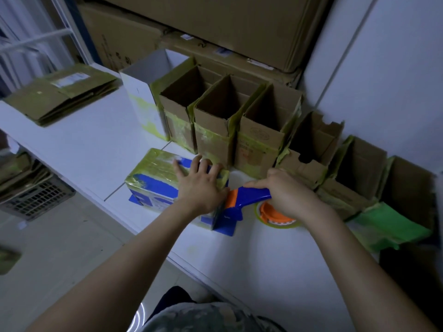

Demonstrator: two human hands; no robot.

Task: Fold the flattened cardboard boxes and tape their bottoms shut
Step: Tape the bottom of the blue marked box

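Note:
A blue-and-white box (153, 185) lies on its side on the white table (91, 149), its upper face covered in yellowish tape. My left hand (200, 184) presses flat on that face, fingers spread. My right hand (286, 194) grips the blue handle of a blue-and-orange tape dispenser (242, 200), held against the box's right end. Its roll of tape (275, 215) shows under my right wrist.
A row of several upright open boxes (215, 121) stands along the wall behind, with a white box (143, 94) at its left end. Flattened cardboard (60, 92) is stacked at the far left. A green sheet (388, 226) lies at right. A crate (36, 195) sits below the table.

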